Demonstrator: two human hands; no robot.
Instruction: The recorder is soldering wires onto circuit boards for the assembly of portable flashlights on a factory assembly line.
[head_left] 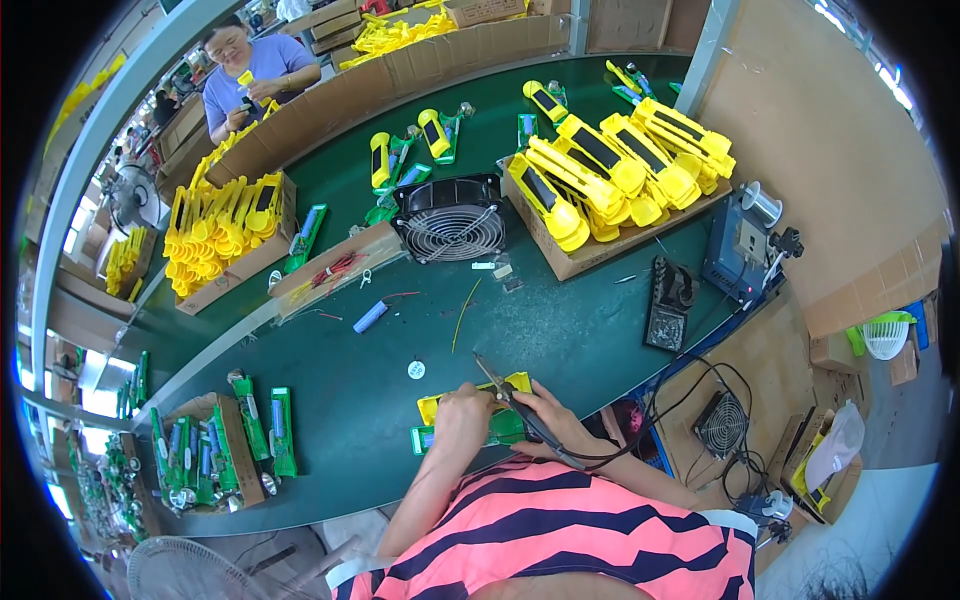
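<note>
My right hand (558,420) is closed around a soldering iron (536,424) with a dark handle. Its metal tip points away from me and to the left, and its cable trails off to the right. Over a yellow plastic casing (428,408), my left hand (463,418) has its fingers pinched together, close to the iron. What they pinch is hidden. Just nearer to me lies a green plastic housing (505,428), partly covered by my hands. A round white disc (416,370) rests beyond my left hand.
Yellow casings fill a cardboard box (560,268) at back right; another box (235,283) stands left. A black fan (450,225) sits between them. An iron stand (665,310) and soldering station (738,250) are right. Green housings (283,430) lie left. A co-worker (255,80) sits beyond.
</note>
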